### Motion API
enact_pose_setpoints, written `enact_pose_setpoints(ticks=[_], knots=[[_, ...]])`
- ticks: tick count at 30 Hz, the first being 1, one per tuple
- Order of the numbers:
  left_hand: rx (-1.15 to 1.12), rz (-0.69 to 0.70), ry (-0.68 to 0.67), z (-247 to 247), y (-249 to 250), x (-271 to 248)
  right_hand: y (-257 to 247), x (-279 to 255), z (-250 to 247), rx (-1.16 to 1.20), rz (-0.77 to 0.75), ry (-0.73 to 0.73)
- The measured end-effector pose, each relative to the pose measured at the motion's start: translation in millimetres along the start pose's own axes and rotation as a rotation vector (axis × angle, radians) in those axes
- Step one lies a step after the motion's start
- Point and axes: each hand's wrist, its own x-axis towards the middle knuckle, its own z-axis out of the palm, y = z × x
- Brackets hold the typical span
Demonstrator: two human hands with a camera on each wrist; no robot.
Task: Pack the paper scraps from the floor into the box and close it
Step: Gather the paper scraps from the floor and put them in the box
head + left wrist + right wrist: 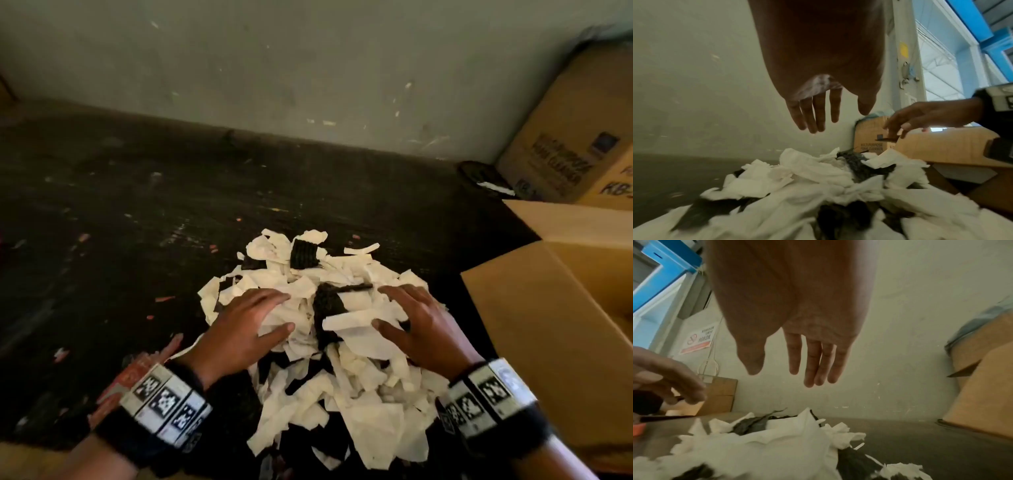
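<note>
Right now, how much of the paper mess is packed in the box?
Nothing looks packed yet: the paper scraps lie heaped on the floor. In hand: the left hand and right hand spread open over the heap, holding nothing. Left: fill the open box, then close its flaps.

Paper scraps [342,342] heaped on floor [120,222], centre of view, short of wall [308,68]. Left hand [243,329] over heap's left side, right hand [421,325] over its right side, both palm down, fingers extended. Open box [534,342] on floor just right of heap. Second box [575,137] behind it, against wall in right corner.
</note>
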Motion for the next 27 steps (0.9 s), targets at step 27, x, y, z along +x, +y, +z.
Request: enact_pose_setpoints(ticks=[27], knots=[[0.144, -0.039, -0.214, 91, -33, 95, 29, 85, 109, 0.042, 0.068, -0.37]])
